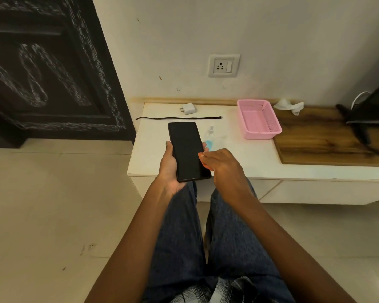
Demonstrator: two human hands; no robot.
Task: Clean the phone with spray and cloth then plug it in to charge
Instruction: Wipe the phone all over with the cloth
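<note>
Black and screen-up, the phone (188,150) sits gripped in the left hand (170,171) above the table (239,154) edge, right hand (222,164) fingers loose and empty beside it; cleaning looks unstarted, so next comes reaching to one o'clock for the spray bottle (208,136).

Black phone (186,149), screen dark, face-up.

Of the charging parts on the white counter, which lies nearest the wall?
The white adapter, prongs pointing left; the black cable lies stretched out in front of it, closer to the person.
</note>
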